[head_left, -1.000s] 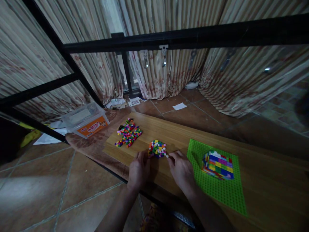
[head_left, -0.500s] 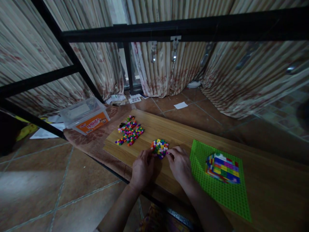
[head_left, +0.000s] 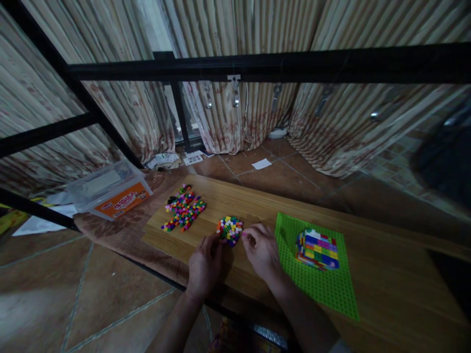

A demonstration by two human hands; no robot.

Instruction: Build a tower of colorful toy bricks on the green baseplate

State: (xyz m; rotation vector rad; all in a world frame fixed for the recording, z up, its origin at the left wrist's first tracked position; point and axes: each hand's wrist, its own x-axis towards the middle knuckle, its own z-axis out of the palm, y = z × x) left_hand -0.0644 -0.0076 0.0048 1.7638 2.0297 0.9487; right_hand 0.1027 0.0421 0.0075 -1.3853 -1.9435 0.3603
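A small round heap of colourful toy bricks (head_left: 230, 228) lies on the wooden board between my two hands. My left hand (head_left: 204, 262) is closed at the heap's near left edge, its fingertips against the bricks; what they pinch, if anything, is hidden. On the right side, my right hand (head_left: 262, 249) pinches a tiny pink brick (head_left: 245, 235), a little apart from the heap. Further right, a block built of multicoloured bricks (head_left: 318, 249) stands on a green baseplate (head_left: 312, 289).
A larger scatter of bricks (head_left: 186, 211) covers the board's left end. Beyond it, a clear plastic box (head_left: 110, 189) with an orange label sits on a brown cloth (head_left: 147, 245). A black metal rail (head_left: 275, 68) crosses before striped curtains (head_left: 257, 117).
The view has shifted, so the board and bricks appear further left. My right hand has drawn slightly away from the small heap, while my left hand stays at its edge.
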